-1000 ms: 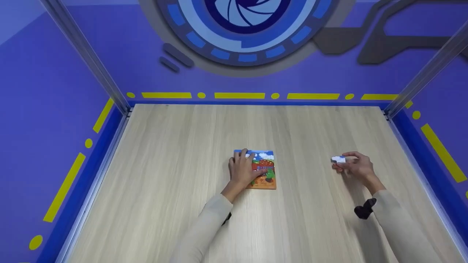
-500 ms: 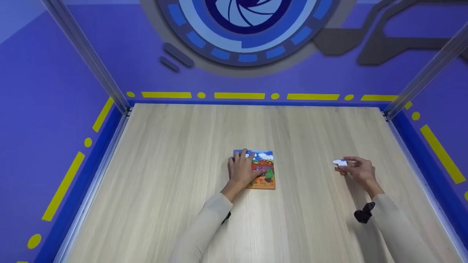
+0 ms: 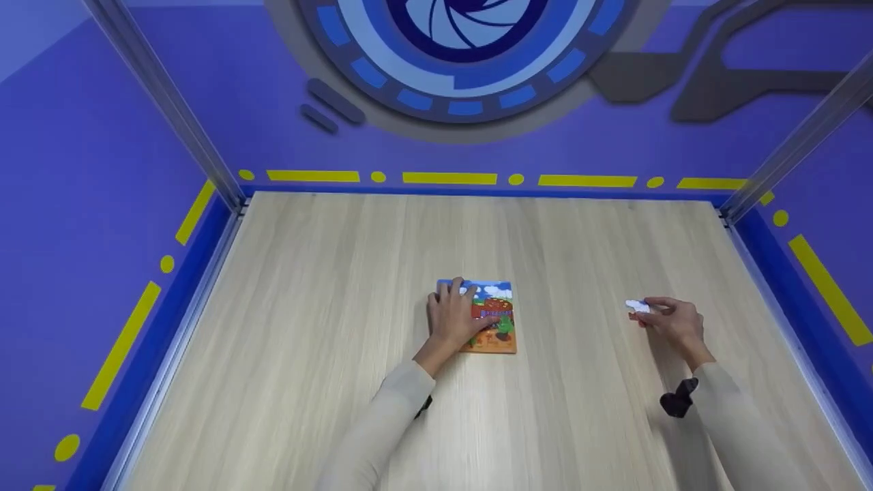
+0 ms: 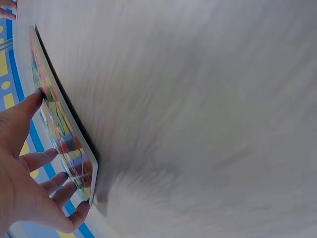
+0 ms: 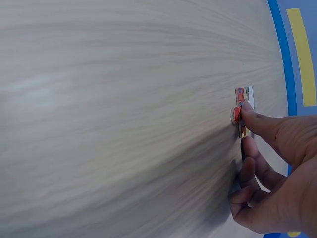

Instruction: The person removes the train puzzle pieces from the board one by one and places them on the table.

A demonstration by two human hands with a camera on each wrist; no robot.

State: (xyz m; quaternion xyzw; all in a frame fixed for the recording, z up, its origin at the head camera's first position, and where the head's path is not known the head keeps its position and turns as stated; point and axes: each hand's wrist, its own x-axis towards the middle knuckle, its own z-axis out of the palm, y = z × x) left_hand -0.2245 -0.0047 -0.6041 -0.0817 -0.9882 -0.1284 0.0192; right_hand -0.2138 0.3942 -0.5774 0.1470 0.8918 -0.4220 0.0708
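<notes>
A flat jigsaw board [image 3: 503, 335] with a bright cartoon picture lies near the middle of the table, partly covered by my left hand [image 3: 451, 319]. That hand rests on it with spread fingers, the thumb pressing on the picture and the fingertips along its far and left edges. Well to the right, my right hand [image 3: 678, 323] pinches small jigsaw pieces between thumb and fingers, over the table. One piece [image 3: 637, 305] is white and blue like clouds; a red piece [image 5: 237, 114] shows beside it in the right wrist view. My fingers hide part of them.
The pale wood-grain table [image 3: 327, 273] is enclosed by blue-purple panels [image 3: 436, 153] with yellow dashes along the bottom. Metal posts [image 3: 164, 102] stand at the back corners. A black wrist camera [image 3: 679, 399] hangs under the right sleeve.
My right hand has shifted slightly down and to the right with the jigsaw pieces, which have turned a little in its fingers. The left hand and the jigsaw board stay in place.
</notes>
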